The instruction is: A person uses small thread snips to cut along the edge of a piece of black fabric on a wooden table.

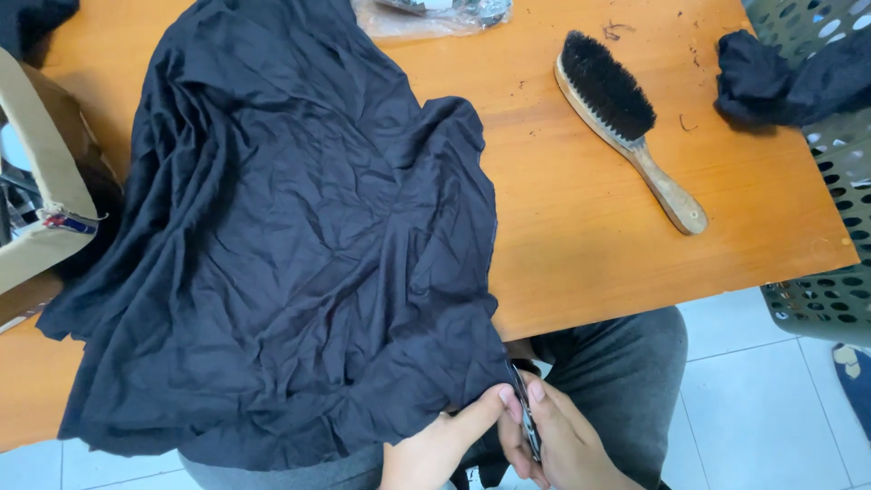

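Both hands are seen at the lower edge of the view, below the bench [635, 245] rim and over the person's lap. Left hand [435, 449] is closed in a pinch on the hem of a dark cloth [290, 245], thumb and forefinger drawn together so that the edge is held taut and kept off the lap. Right hand [562, 445] is closed around a small pair of snips [524, 413], its blades laid right against the pinched hem, apparently so that the cut can be placed where the fabric is stretched.

Most of the cloth is spread, wrinkled, across the left half of the wooden bench, its lower part hanging over the near rim toward the hands; the weight is thus carried by the bench while only the worked edge is lifted. A wooden brush [621, 113] with black bristles is left lying to the right, well apart from the cloth, among stray thread scraps. Another dark piece [780, 77] is draped at the far right corner, against a green perforated basket [830, 290]. A cardboard box [41, 191] stands at the left edge, and a clear plastic bag [431, 14] lies at the top.
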